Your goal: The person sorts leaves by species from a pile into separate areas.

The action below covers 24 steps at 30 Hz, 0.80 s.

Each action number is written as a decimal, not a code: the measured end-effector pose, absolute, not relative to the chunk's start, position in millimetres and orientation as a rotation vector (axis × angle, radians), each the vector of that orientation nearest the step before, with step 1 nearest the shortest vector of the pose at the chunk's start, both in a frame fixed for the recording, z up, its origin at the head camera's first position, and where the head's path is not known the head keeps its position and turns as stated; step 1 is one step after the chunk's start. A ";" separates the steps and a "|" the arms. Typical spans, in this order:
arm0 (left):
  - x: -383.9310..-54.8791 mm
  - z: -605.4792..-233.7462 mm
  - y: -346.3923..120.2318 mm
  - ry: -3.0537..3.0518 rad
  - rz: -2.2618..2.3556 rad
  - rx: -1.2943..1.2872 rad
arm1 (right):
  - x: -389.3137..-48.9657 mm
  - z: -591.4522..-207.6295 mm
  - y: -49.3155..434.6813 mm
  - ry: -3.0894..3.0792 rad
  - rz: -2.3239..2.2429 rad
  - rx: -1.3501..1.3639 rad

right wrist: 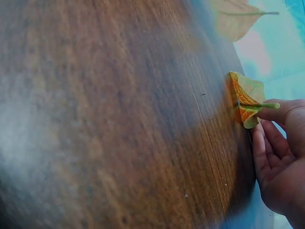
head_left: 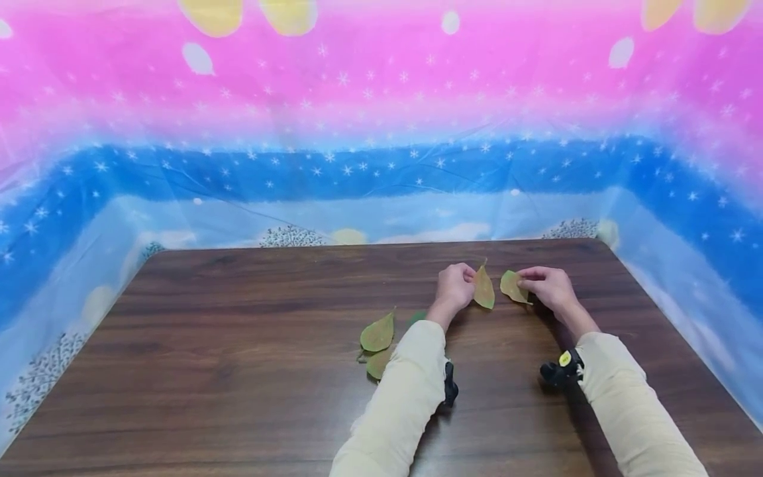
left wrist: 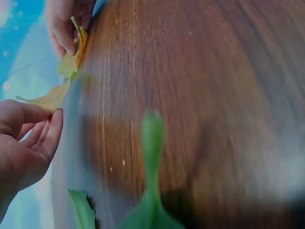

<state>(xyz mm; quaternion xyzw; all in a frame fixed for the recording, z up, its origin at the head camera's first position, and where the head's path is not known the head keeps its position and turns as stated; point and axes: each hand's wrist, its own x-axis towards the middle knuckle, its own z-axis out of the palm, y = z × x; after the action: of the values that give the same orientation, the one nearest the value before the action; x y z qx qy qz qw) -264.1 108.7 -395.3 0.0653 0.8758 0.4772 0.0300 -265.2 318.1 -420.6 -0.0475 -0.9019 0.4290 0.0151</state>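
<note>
Between thumb and fingertips my left hand (head_left: 456, 286) pinches a yellow-green leaf (head_left: 484, 289) by its edge, its stem pointing away from me. A second leaf (head_left: 514, 286), yellowish green with an orange-veined side in the right wrist view, is pinched by my right hand (head_left: 551, 286). Both leaves are held side by side over the far right part of the table, a small gap between them in the head view. The left wrist view shows the left hand (left wrist: 28, 143) with thumb and fingertips meeting on its leaf (left wrist: 50, 98).
More leaves lie near my left forearm on the brown wooden table (head_left: 238, 371): a green one (head_left: 378, 332), another (head_left: 378, 363) partly under the sleeve, and a darker one (head_left: 417, 317). A pink and blue patterned cloth (head_left: 369, 165) hangs behind the table.
</note>
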 end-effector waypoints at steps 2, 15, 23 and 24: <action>-264.2 -397.4 111.9 2.714 1.444 0.188 | -264.1 -421.8 318.3 -2.813 1.334 -0.138; -264.2 -413.6 128.7 2.854 1.365 0.182 | -260.6 -427.1 314.7 -2.808 1.282 -0.135; -264.1 -410.5 131.6 2.879 1.384 0.155 | -262.5 -426.1 314.5 -2.754 1.274 -0.192; -264.5 -410.4 131.8 2.885 1.386 0.150 | -262.7 -426.1 314.3 -2.748 1.267 -0.189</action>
<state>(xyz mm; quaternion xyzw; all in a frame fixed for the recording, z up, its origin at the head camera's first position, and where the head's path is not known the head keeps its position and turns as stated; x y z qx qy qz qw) -264.5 131.8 -410.4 0.0468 0.9000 0.4323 -0.0315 -262.7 314.3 -426.1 -0.0623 -0.9050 0.4173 0.0546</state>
